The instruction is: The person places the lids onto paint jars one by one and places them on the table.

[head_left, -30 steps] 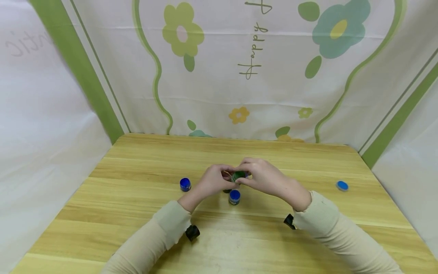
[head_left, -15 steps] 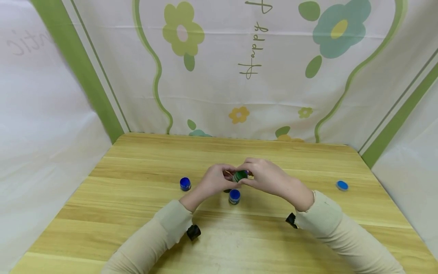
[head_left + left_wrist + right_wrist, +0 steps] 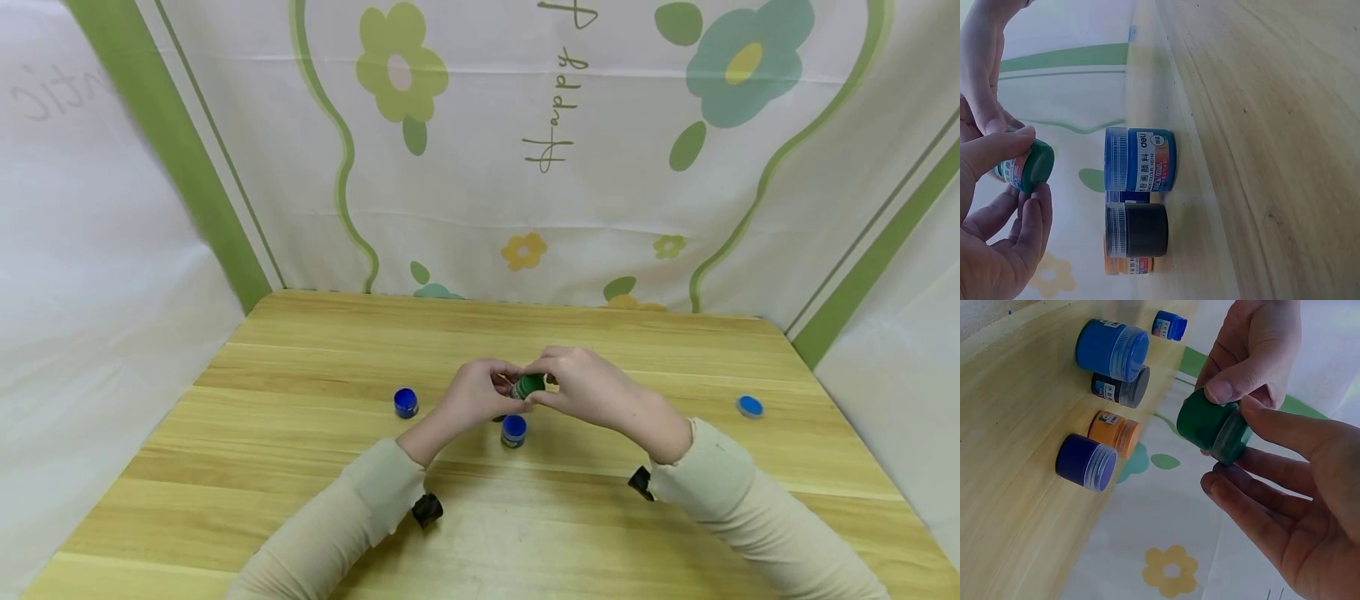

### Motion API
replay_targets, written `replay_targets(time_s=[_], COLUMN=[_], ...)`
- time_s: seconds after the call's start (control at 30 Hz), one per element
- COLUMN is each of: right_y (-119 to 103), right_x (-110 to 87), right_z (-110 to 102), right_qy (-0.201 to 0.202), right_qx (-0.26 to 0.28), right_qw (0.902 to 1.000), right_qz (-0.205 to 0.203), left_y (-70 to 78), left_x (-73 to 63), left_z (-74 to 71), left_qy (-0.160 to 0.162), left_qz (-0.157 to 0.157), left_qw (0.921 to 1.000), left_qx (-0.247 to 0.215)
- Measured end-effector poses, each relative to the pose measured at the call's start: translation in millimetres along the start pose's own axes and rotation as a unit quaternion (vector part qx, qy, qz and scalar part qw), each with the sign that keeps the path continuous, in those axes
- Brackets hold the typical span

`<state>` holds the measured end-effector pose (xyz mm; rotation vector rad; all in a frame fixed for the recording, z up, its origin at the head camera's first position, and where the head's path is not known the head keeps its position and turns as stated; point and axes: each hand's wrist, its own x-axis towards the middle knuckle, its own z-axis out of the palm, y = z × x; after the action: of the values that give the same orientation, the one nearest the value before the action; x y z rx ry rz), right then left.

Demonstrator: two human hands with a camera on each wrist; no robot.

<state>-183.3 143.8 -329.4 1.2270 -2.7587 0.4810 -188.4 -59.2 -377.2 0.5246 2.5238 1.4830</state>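
Between both hands, raised over the table, is a green paint jar (image 3: 1200,420), tilted on its side. My left hand (image 3: 480,392) grips the jar's body, with its thumb laid across the label in the left wrist view. The thumb and fingers of my right hand (image 3: 581,385) pinch the ridged clear lid (image 3: 1230,436) at the other end. Just in front of the hands stands a blue paint jar (image 3: 513,431) with its lid on. A black jar (image 3: 1138,230) stands close beside it, mostly hidden in the head view.
An orange jar (image 3: 1113,434) and a dark blue jar (image 3: 1085,462) stand near the black one. Farther left sits a lidless blue jar (image 3: 406,403). A loose blue lid (image 3: 750,407) lies at the right of the wooden table (image 3: 300,492). A printed cloth (image 3: 480,192) hangs behind.
Both hands have shifted slightly to the right together with the green jar, and more of its green side shows now. The jars and loose lid on the table have stayed put.
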Motion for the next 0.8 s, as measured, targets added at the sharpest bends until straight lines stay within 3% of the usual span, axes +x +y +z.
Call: replay_targets(time_s=[0.23,0.5,0.8], right_y=[1.3,0.8,3.7], right_x=[-1.8,-2.8,-5.0], right_z=[-0.7,0.1,-1.1], right_qy=[0.013,0.015,0.023], right_qx=[0.004,0.000,0.020], right_qw=[0.9989,0.9997,0.9977], right_qz=[-0.046,-0.017,-0.061], left_y=[-0.1,1.0,2.2], left_x=[-0.5,-1.2,-1.7], left_z=[-0.1,1.5,1.2], left_qy=[0.005,0.010,0.009], left_qz=[0.005,0.015,0.015], left_qw=[1.0000,0.9998,0.9998], left_qx=[-0.005,0.004,-0.006])
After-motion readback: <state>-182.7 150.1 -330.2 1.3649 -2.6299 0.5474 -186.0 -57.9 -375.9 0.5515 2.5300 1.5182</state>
